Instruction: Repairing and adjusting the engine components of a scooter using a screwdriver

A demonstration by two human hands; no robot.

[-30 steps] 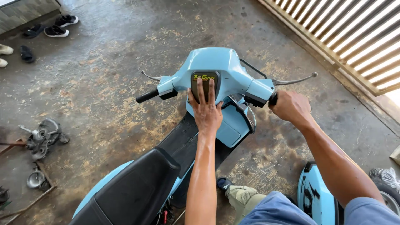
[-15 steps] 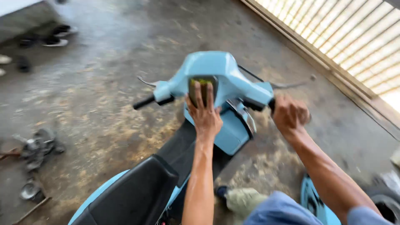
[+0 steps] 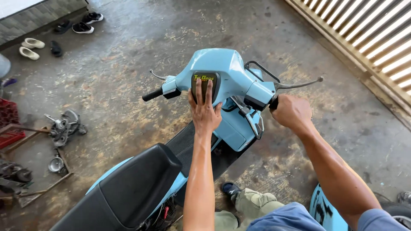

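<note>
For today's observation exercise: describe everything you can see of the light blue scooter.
The light blue scooter stands on stained concrete, seen from above. Glossy painted headset with a dark panel, black seat, ribbed black floor mat, metal levers, black left grip. The left hand lies flat on the panel; the right hand wraps the right grip.

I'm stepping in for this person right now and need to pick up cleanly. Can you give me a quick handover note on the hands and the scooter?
Left hand: flat, fingers spread, on the dark panel in the middle of the handlebar head.
Right hand: closed around the right grip; its lever is free.
Light blue scooter: upright on the concrete floor, black seat nearest you, left grip untouched.
Done: both hands on the handlebar head.
Left: unclear from this view.
Loose engine parts lie to the left.
</note>
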